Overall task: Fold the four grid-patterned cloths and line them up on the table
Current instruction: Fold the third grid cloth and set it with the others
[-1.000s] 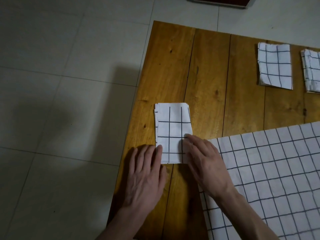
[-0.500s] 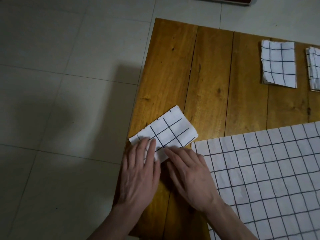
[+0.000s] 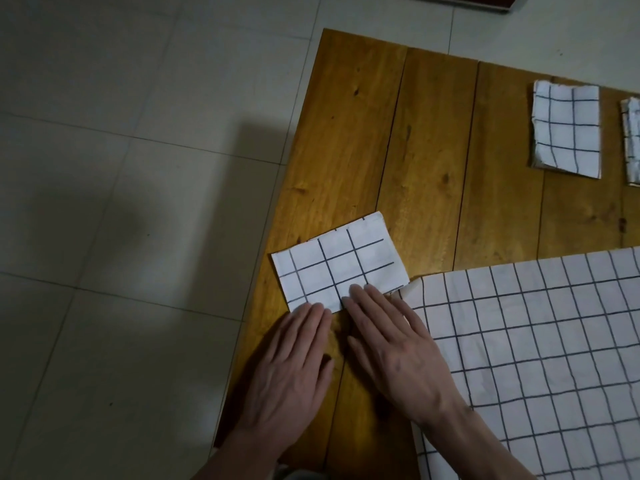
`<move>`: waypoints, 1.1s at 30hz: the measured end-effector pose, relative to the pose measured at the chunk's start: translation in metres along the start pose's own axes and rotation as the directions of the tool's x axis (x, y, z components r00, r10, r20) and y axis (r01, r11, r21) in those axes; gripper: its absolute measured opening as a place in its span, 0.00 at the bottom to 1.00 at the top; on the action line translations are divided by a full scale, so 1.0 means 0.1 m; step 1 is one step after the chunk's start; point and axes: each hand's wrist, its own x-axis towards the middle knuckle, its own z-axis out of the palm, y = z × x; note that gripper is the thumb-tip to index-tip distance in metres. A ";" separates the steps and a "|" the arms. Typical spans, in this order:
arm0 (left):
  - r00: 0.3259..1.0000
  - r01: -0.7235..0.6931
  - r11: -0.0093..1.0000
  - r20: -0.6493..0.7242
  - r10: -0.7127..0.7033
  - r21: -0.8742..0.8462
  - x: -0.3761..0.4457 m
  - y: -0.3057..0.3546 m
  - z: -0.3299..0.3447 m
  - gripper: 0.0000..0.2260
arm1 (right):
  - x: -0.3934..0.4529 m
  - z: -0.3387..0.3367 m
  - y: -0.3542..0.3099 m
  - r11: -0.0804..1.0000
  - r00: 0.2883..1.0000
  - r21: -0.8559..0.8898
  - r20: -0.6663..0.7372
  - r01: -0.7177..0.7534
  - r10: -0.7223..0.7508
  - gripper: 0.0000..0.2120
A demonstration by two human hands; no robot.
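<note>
Flat and unclenched, both hands press fingertips onto the near edge of a small folded cloth, gripping nothing: the left hand touches its lower left portion, the right hand its lower middle, palms resting on bare wood behind it. That cloth, a compact rectangle showing a few grid squares, lies skewed near the left edge of the wooden table, its left corner reaching roughly to the table's rim and its right corner touching or nearly touching the unfolded cloth. That larger sheet spreads open just to the right of the small bundle, running off the frame at right and bottom, with the right wrist lying across its left border. Farther up the table and well apart from the bundle under the hands sit a second folded cloth and, beside it at the frame's right edge, a third folded cloth, only partly visible. Pale floor tiles surround the table on the left

Judging by the layout, three cloths are folded and one remains, and the step in hand appears to be finishing and positioning the third bundle. The next move likely calls for squaring the skewed bundle to the table's planks and carrying it up into line with the two far bundles, keeping its layers from slipping, before turning to the open sheet
</note>
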 end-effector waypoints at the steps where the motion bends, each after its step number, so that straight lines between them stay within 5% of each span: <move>1: 1.000 0.002 1.000 0.001 -0.002 0.006 0.01 -0.02 -0.01 0.28 | -0.01 0.01 -0.02 1.000 1.000 -0.011 0.019 0.013 -0.013 0.26; 12: 0.999 -0.001 0.999 0.054 -0.002 0.043 -0.10 -0.51 -0.08 0.28 | 0.09 0.02 -0.20 0.992 0.989 -0.090 0.128 0.083 -0.071 0.32; 33: 0.994 -0.023 0.999 0.107 0.026 -0.026 -0.11 -0.54 -0.13 0.33 | -0.07 -0.08 0.05 0.990 0.985 -0.055 0.103 -0.130 0.135 0.34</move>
